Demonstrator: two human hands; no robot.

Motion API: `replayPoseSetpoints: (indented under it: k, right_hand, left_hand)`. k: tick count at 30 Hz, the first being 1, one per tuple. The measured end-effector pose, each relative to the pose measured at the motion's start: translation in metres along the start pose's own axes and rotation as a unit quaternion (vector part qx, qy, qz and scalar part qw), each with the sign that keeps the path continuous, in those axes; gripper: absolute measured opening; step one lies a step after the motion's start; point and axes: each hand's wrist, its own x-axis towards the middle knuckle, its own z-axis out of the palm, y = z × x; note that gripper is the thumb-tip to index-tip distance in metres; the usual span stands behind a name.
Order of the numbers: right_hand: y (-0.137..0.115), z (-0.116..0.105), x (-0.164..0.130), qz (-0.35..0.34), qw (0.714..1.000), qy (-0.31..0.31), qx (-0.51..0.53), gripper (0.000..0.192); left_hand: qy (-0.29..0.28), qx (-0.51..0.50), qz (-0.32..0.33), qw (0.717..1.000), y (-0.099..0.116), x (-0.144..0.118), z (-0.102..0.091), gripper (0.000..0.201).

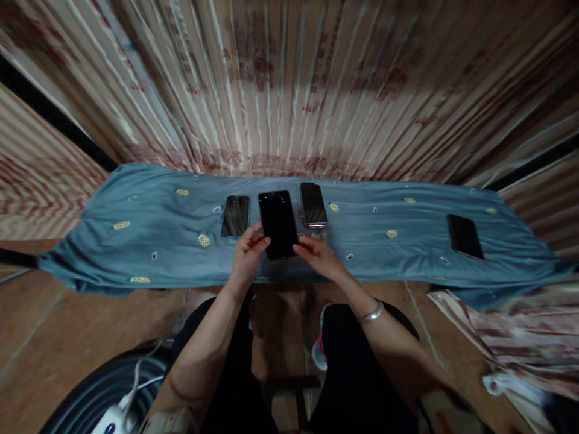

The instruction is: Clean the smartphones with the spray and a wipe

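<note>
Both hands, left hand (248, 252) and right hand (316, 252), pinch the black glass phone (277, 223) by its near corners; 3 other dark phones lie flat on the blue cloth (149, 229), so maybe halfway.

A blue-grey cloth (136, 241) dotted with yellow patches is lying across the middle of the frame. Three dark phones are resting on it: one (236, 216) left of centre, what may be a stacked pair (313, 205) right of centre, another (465, 236) far right. A striped curtain (289, 84) is hanging behind.

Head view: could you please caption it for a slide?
Both hands hold a black phone over a blue cloth, other phones alongside.
</note>
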Motion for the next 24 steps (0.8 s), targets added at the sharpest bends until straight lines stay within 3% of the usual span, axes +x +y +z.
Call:
replayPoseSetpoints:
  k: [7, 11, 15, 19, 24]
  right_hand:
    - [-0.019, -0.025, 0.008, -0.006, 0.976, 0.129, 0.174, 0.045]
    - [-0.023, -0.035, 0.001, -0.006, 0.975, 0.145, 0.169, 0.046]
    - [-0.018, -0.04, -0.009, -0.033, 0.973, 0.188, 0.131, 0.04]
    - [-0.015, -0.044, -0.014, -0.054, 0.967, 0.229, 0.101, 0.037]
    - [-0.025, -0.045, -0.013, -0.034, 0.955, 0.228, 0.184, 0.039]
  left_hand:
    - [-0.102, 0.048, -0.072, 0.991, -0.002, -0.024, 0.009, 0.051]
    - [-0.122, 0.082, -0.102, 0.984, -0.007, -0.034, 0.017, 0.053]
    - [-0.149, 0.119, -0.079, 0.978, -0.011, -0.033, 0.026, 0.049]
    - [-0.148, 0.133, -0.069, 0.978, -0.017, -0.032, 0.037, 0.043]
    - [-0.122, 0.044, -0.109, 0.985, -0.021, -0.03, 0.047, 0.046]
